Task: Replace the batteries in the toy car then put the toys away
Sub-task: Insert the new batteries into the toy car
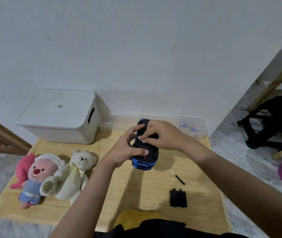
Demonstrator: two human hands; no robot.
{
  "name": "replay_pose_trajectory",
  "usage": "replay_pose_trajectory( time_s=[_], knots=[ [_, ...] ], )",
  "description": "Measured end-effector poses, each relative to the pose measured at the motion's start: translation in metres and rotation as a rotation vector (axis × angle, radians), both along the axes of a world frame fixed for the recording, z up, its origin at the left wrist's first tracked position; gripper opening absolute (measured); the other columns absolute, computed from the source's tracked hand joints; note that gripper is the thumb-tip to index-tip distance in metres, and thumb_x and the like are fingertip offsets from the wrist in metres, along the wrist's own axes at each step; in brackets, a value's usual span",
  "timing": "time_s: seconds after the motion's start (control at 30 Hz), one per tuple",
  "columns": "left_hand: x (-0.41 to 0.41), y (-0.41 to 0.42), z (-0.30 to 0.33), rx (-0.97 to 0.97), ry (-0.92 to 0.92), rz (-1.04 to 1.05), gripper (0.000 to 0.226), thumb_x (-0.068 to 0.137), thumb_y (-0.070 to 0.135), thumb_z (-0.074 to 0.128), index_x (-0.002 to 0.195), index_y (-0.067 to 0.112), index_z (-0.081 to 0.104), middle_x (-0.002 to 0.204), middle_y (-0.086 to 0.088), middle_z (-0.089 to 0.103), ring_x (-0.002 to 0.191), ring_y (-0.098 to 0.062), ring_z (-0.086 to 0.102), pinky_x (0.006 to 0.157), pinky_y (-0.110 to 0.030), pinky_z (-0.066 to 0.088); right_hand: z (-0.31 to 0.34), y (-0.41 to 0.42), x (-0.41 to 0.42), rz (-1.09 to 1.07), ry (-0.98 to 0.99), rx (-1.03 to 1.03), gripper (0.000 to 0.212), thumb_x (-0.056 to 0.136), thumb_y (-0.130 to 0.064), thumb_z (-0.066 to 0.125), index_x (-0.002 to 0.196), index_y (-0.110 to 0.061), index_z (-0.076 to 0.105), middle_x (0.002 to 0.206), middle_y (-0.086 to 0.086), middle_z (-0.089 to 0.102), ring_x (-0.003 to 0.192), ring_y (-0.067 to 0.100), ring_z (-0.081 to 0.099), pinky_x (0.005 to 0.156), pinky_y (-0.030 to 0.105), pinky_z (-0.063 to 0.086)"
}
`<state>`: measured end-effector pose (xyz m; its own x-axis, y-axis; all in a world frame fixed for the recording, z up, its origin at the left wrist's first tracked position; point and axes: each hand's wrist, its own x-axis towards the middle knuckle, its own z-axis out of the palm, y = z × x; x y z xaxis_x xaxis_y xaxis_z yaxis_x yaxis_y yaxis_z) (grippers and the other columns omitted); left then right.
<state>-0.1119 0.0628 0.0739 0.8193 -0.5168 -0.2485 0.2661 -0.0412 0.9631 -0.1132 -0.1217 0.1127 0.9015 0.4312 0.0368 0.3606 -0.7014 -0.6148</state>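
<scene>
Toy car (pixel 144 152) is being held upside down above the table's (pixel 119 186) middle, gripped by the left hand (pixel 128 150) with fingers curled round it, while its open underside is being pinched at by the right hand's (pixel 164 134) fingertips. Beyond, toward the far edge, a white box (pixel 58 119) is being kept.

White storage box (pixel 58 117) lid: small sticker (pixel 58 106) with QR code, print too small to read.
</scene>
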Motion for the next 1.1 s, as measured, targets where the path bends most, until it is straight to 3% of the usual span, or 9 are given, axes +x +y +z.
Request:
replay_pose_trajectory(
  time_s=[0.07,0.13,0.27,0.37,0.47,0.6,0.8,0.93,1.1],
  knots=[
    [0.0,-0.002,0.004,-0.019,-0.032,-0.005,0.089,0.057,0.002,0.079,0.132,0.037,0.047,0.131,-0.013,0.051,0.1,-0.028,0.065,0.089,-0.054,0.053,0.005,-0.003,0.003,-0.022,0.013,0.086,0.011,0.082,-0.021,0.072,0.091,-0.021,0.077,0.081,0.0,0.063,0.075,0.013,0.057,0.069,0.032,0.047],
    [-0.001,-0.005,0.007,-0.04,-0.077,0.0,0.087,0.061,-0.003,0.076,0.134,0.031,0.044,0.13,-0.014,0.05,0.101,-0.025,0.064,0.088,-0.048,0.055,0.01,-0.003,0.004,-0.139,0.024,0.32,0.007,0.082,-0.019,0.072,0.079,-0.016,0.076,0.069,-0.001,0.066,0.062,0.013,0.057,0.06,0.029,0.046],
    [-0.006,-0.01,0.008,-0.038,-0.105,-0.008,0.087,0.064,-0.01,0.076,0.135,0.029,0.043,0.129,-0.011,0.051,0.095,-0.021,0.067,0.085,-0.045,0.056,0.018,-0.001,0.009,-0.482,0.077,0.864,0.036,0.091,-0.029,0.06,0.058,-0.015,0.066,0.043,0.001,0.051,0.027,0.012,0.036,0.035,0.019,0.03],
    [-0.011,-0.015,0.005,-0.031,-0.107,-0.029,0.087,0.067,-0.014,0.075,0.135,0.03,0.044,0.131,-0.011,0.049,0.096,-0.022,0.067,0.086,-0.046,0.056,0.024,0.0,0.015,-0.657,0.259,1.338,0.05,0.093,-0.032,0.055,0.048,-0.013,0.056,0.038,0.002,0.037,0.027,0.013,0.026,0.037,0.016,0.021],
    [-0.016,-0.022,0.005,-0.047,-0.09,-0.017,0.087,0.062,-0.006,0.077,0.134,0.032,0.045,0.129,-0.011,0.05,0.096,-0.024,0.067,0.087,-0.047,0.055,0.019,0.003,0.014,-0.725,0.246,1.476,0.054,0.095,-0.033,0.051,0.045,-0.014,0.049,0.037,-0.001,0.028,0.029,0.013,0.023,0.039,0.017,0.019],
    [-0.02,-0.027,0.006,-0.067,-0.074,0.017,0.087,0.06,-0.004,0.076,0.134,0.03,0.045,0.128,-0.013,0.052,0.092,-0.022,0.068,0.084,-0.045,0.057,0.007,0.007,0.006,-0.722,0.096,1.416,0.055,0.097,-0.031,0.049,0.044,-0.014,0.044,0.037,-0.001,0.025,0.029,0.014,0.024,0.039,0.018,0.022],
    [-0.023,-0.033,0.005,-0.096,-0.06,0.033,0.086,0.061,-0.002,0.076,0.135,0.028,0.044,0.129,-0.016,0.05,0.088,-0.02,0.069,0.076,-0.037,0.058,-0.001,0.01,0.001,-0.702,-0.182,1.083,0.055,0.093,-0.037,0.046,0.05,-0.005,0.038,0.038,0.001,0.03,0.033,0.018,0.03,0.041,0.026,0.025],
    [-0.024,-0.032,0.003,-0.107,-0.047,0.057,0.086,0.061,-0.001,0.077,0.135,0.028,0.044,0.129,-0.015,0.05,0.089,-0.017,0.07,0.075,-0.034,0.057,-0.003,0.008,-0.002,-0.726,-0.407,0.729,0.059,0.093,-0.039,0.045,0.055,0.006,0.039,0.047,0.023,0.035,0.047,0.032,0.034,0.047,0.034,0.027],
    [-0.028,-0.031,0.002,-0.087,-0.039,0.086,0.085,0.06,0.002,0.077,0.134,0.03,0.045,0.125,-0.011,0.052,0.09,-0.015,0.07,0.074,-0.033,0.057,-0.009,0.006,-0.002,-0.747,-0.421,0.43,0.052,0.093,-0.04,0.044,0.054,-0.008,0.033,0.045,0.0,0.027,0.045,0.016,0.028,0.046,0.034,0.026]
  ],
)
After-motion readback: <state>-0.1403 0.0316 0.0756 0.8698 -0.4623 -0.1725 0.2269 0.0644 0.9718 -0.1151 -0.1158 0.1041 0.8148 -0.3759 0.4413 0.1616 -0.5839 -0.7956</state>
